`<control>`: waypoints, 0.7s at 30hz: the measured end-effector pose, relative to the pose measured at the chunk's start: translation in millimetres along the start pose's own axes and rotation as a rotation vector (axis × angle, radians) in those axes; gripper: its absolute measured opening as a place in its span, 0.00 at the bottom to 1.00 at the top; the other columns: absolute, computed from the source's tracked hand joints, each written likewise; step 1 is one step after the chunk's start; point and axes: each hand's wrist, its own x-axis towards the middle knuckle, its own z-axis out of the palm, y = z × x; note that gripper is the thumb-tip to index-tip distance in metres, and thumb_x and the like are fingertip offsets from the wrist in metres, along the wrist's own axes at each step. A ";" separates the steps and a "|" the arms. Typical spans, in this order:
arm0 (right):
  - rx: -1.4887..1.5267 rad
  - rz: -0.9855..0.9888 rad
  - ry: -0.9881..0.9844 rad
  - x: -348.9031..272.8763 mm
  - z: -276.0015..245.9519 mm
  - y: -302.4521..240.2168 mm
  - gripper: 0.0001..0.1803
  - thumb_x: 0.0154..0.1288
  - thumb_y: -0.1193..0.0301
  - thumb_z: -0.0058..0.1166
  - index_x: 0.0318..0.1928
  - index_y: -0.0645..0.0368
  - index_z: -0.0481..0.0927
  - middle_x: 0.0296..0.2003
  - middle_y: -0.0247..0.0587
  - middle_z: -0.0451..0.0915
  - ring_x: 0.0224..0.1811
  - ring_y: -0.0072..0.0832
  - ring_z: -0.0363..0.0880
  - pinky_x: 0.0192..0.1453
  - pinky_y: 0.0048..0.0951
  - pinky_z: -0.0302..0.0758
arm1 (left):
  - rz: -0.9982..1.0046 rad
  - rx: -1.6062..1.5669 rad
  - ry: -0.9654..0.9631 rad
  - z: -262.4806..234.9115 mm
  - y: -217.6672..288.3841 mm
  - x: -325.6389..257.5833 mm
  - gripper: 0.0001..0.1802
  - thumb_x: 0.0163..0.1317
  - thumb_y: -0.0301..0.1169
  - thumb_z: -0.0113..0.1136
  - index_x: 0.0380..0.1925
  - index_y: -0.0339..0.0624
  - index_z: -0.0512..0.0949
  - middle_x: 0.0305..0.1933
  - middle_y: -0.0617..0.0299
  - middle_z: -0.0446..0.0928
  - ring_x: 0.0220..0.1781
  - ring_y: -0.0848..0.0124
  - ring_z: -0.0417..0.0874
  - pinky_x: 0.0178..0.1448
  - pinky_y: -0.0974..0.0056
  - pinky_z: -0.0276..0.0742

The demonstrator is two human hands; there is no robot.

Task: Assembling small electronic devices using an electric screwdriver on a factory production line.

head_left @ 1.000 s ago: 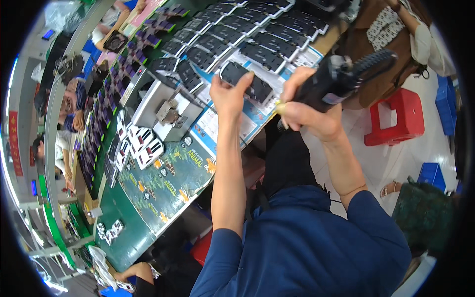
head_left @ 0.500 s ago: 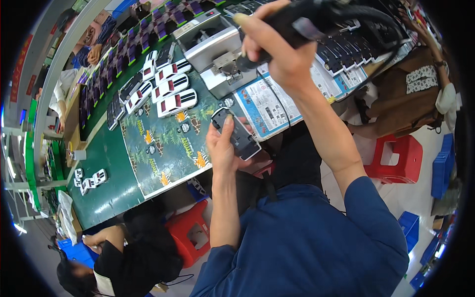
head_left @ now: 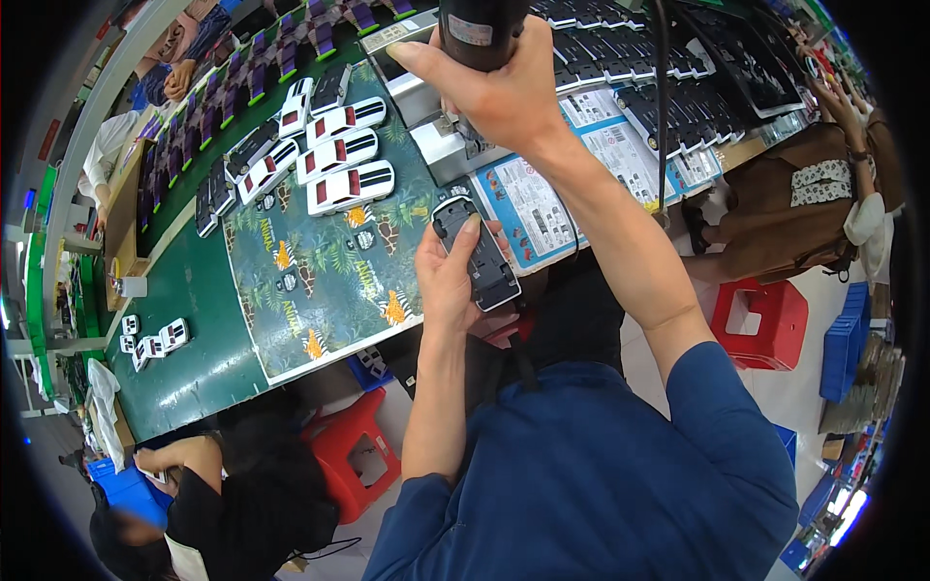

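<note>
My left hand (head_left: 448,281) is closed around a toy car (head_left: 492,274), held underside up near the table's front edge. Its black base faces me, and my thumb presses on it. My right hand (head_left: 509,97) grips a black electric screwdriver (head_left: 473,34) above a silver metal machine (head_left: 448,155). The hand hides the tool's lower end, so I cannot tell whether its tip touches the machine. Left of the machine lie several white toy cars (head_left: 351,187) with black stripes, and some black car bases (head_left: 219,189) beside them.
Rows of black car bases (head_left: 678,111) lie at the back right, near a printed blue-and-white sheet (head_left: 528,208). Small white cars (head_left: 172,335) sit at the left. A red stool (head_left: 760,324) stands right. Co-workers sit at lower left and far right. A cable (head_left: 663,107) hangs down.
My right hand has shifted left, and the screwdriver has swung from a slant to nearly upright. The toy car in my left hand has turned slightly. The whole view has shifted a little.
</note>
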 end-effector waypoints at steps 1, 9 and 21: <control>-0.005 0.111 -0.138 1.6 -4.0 -1.6 0.11 0.62 0.75 0.65 0.25 0.61 0.77 0.17 0.32 0.76 0.16 0.15 0.71 0.20 0.21 0.66 | 0.003 0.000 0.003 -1.0 -1.5 0.3 0.11 0.69 0.29 0.59 0.48 0.36 0.73 0.38 0.50 0.83 0.33 0.66 0.87 0.36 0.62 0.88; 0.349 0.266 0.017 -45.1 -19.6 -52.0 0.04 0.66 0.76 0.55 0.36 0.64 0.74 0.17 0.36 0.68 0.13 0.24 0.67 0.24 0.29 0.71 | 0.024 0.019 0.015 1.7 -4.6 1.0 0.14 0.64 0.23 0.63 0.47 0.34 0.73 0.39 0.51 0.83 0.35 0.68 0.86 0.38 0.63 0.87; 0.268 0.219 -0.061 -64.6 -2.8 -43.3 0.08 0.63 0.77 0.62 0.34 0.63 0.74 0.18 0.34 0.73 0.16 0.18 0.72 0.22 0.20 0.69 | 0.078 0.066 -0.003 5.7 -4.4 -5.2 0.17 0.61 0.21 0.66 0.49 0.33 0.74 0.41 0.54 0.84 0.35 0.73 0.85 0.41 0.67 0.85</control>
